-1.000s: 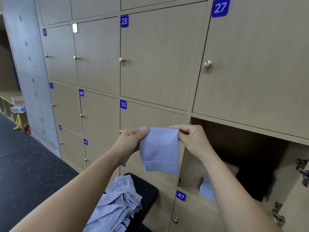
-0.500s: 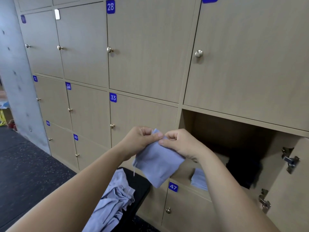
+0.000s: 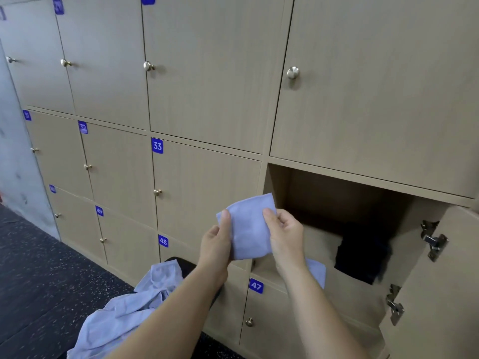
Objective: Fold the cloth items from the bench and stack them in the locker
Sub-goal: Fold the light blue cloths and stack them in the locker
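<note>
A small folded light-blue cloth [image 3: 248, 229] is held up in front of the open locker [image 3: 324, 193]. My left hand [image 3: 215, 242] grips its left edge with the thumb on top. My right hand [image 3: 285, 234] pinches its right edge. Inside the locker lies another folded light-blue cloth [image 3: 316, 273], partly hidden by my right forearm, with a dark item [image 3: 363, 255] behind it. A heap of unfolded light-blue cloth [image 3: 124, 314] lies on the black bench [image 3: 185, 268] at lower left.
The locker's door [image 3: 440, 294] hangs open at the right with metal hinges [image 3: 434, 242] showing. Shut numbered lockers [image 3: 204, 187] fill the wall. Dark speckled floor [image 3: 39, 281] runs along the left, and a concrete pillar [image 3: 15, 164] stands at the far left.
The cloth hung unfolded between both hands, was folded in half, and is now a smaller square held nearer the locker opening. The view has shifted closer and to the right.
</note>
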`<state>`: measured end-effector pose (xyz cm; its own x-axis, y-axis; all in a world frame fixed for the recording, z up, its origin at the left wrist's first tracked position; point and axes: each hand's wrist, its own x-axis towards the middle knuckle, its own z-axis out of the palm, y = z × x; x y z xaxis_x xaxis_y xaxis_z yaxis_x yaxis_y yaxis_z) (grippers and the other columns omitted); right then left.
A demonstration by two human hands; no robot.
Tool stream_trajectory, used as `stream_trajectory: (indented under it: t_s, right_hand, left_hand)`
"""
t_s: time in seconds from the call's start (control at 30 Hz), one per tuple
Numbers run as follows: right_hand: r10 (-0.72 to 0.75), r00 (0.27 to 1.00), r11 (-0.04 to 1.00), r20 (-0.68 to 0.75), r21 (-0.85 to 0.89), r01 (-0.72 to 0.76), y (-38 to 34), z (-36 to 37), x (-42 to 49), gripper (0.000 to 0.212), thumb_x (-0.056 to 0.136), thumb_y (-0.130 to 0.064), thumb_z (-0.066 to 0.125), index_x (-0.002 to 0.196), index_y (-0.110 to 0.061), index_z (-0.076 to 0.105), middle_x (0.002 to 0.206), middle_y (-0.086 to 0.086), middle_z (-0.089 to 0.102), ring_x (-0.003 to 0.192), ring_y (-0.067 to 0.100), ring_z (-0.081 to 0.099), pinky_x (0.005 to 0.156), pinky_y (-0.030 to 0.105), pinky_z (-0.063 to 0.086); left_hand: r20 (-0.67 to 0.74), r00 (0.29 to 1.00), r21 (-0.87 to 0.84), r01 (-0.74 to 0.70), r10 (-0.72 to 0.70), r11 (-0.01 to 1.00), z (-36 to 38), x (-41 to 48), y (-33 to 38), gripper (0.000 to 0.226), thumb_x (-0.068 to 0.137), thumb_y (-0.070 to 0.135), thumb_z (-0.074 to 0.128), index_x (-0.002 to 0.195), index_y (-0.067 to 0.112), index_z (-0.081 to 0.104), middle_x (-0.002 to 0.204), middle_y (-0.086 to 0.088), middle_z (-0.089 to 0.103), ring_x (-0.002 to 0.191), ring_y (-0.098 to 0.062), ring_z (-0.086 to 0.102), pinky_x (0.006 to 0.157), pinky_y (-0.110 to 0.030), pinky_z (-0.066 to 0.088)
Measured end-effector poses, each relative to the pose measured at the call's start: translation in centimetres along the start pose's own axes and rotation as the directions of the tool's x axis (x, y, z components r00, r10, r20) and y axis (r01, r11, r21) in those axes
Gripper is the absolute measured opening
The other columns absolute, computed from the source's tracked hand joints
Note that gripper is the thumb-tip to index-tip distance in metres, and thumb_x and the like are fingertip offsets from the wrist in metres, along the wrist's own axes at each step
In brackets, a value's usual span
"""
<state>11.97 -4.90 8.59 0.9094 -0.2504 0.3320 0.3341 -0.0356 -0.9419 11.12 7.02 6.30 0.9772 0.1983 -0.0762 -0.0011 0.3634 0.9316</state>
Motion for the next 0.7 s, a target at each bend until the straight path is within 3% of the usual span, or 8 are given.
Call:
stream_trajectory:
  t_s: [0.1,0.17,0.23,0.3,0.37,0.47,0.57,0.7]
  right_hand:
    - [0.029,0.994,0.997,-0.103,-0.069,-0.037,1.7,-0.7,0.0,0.044,0.093,-0.037,0.058,0.064,-0.009,0.042,0.057,-0.004,0.037,0.055,0.010,0.034,0.052,0.025,0.030]
    - [0.071,0.985,0.995,-0.160,-0.051,-0.080,2.9,-1.5,0.3,0.050,0.093,-0.044,0.056,0.064,-0.005,0.046,0.058,-0.002,0.044,0.058,0.012,0.041,0.056,0.029,0.036]
    - [0.126,0.972,0.992,-0.197,0.006,-0.127,4.1,-2.2,0.6,0.055,0.093,-0.046,0.056,0.073,0.006,0.055,0.062,0.010,0.053,0.063,0.017,0.049,0.059,0.031,0.040]
    - [0.180,0.960,0.983,-0.212,0.075,-0.168,5.1,-2.9,0.8,0.057,0.091,-0.046,0.058,0.081,0.010,0.056,0.073,0.028,0.057,0.066,0.021,0.052,0.060,0.033,0.041]
    - [0.221,0.947,0.974,-0.232,0.100,-0.203,6.2,-3.6,0.8,0.063,0.085,-0.052,0.060,0.085,0.011,0.055,0.079,0.032,0.056,0.065,0.021,0.051,0.059,0.034,0.039]
    - [0.249,0.932,0.968,-0.263,0.095,-0.232,7.7,-4.8,1.0,0.073,0.075,-0.062,0.058,0.080,0.011,0.052,0.064,0.015,0.048,0.063,0.020,0.047,0.058,0.034,0.037]
    - [0.258,0.924,0.965,-0.283,0.037,-0.259,9.7,-6.5,1.1,0.055,0.088,-0.040,0.063,0.060,0.001,0.039,0.059,0.005,0.037,0.060,0.017,0.035,0.057,0.029,0.030]
    - [0.339,0.909,0.910,-0.243,-0.160,-0.382,13.6,-9.7,0.5,0.050,0.092,-0.022,0.061,0.051,-0.016,0.032,0.040,-0.012,0.031,0.051,0.012,0.030,0.051,0.027,0.027]
  left_hand:
    - [-0.084,0.989,0.127,-0.106,0.118,0.986,1.4,0.0,-0.7,0.054,0.096,0.050,0.051,0.097,-0.004,0.060,0.085,-0.009,0.064,0.078,-0.021,0.061,0.066,-0.028,0.050]
    - [-0.077,0.978,0.205,-0.177,0.196,0.962,1.8,0.1,-1.0,0.052,0.097,0.049,0.050,0.084,-0.001,0.052,0.077,-0.009,0.050,0.071,-0.019,0.048,0.058,-0.025,0.040]
    - [-0.023,0.979,0.180,-0.196,0.203,0.964,2.1,0.3,-1.5,0.058,0.096,0.053,0.051,0.089,-0.005,0.054,0.079,-0.006,0.057,0.073,-0.018,0.054,0.064,-0.029,0.044]
    - [0.080,0.990,0.042,-0.123,0.119,0.992,2.7,0.1,-2.0,0.053,0.097,0.051,0.050,0.104,0.000,0.064,0.096,-0.005,0.073,0.088,-0.021,0.069,0.078,-0.037,0.054]
    - [0.154,0.988,-0.043,-0.020,0.026,0.999,3.2,0.0,-2.4,0.045,0.100,0.045,0.047,0.114,0.007,0.067,0.108,-0.009,0.074,0.101,-0.025,0.071,0.087,-0.041,0.056]
    - [0.129,0.991,0.019,0.023,-0.025,1.000,3.7,1.0,-4.1,0.044,0.098,0.045,0.051,0.111,0.006,0.068,0.106,-0.010,0.074,0.099,-0.026,0.071,0.087,-0.042,0.056]
    - [0.022,0.997,0.221,0.063,-0.070,0.973,3.8,2.6,-6.3,0.050,0.091,0.053,0.060,0.091,0.002,0.065,0.089,-0.010,0.070,0.084,-0.027,0.067,0.079,-0.041,0.054]
    - [0.009,0.971,0.389,0.218,-0.240,0.895,3.8,3.9,-9.4,0.042,0.095,0.045,0.059,0.091,0.004,0.069,0.089,-0.009,0.074,0.084,-0.026,0.070,0.076,-0.038,0.058]
